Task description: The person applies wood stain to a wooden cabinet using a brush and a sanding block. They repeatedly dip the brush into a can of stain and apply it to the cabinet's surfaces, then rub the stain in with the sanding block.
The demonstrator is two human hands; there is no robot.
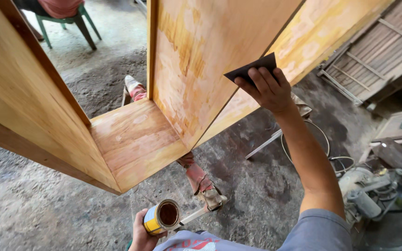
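Head view: the right hand (268, 88) is raised against the upright panel of a pale wooden cabinet (196, 56), its fingers (261, 79) pressed together over a dark, flat sheet of abrasive paper (252, 69), pinning it to the panel's edge. The left hand (140, 232), low in the frame, has its fingers wrapped round a small open tin (163, 216) with a yellow and blue label, dark brown liquid visible inside. Below the cabinet's bottom shelf (136, 139) lies a dusty concrete floor (33, 204). A green chair (68, 21) stands well apart behind; machinery (366, 193) sits at right.
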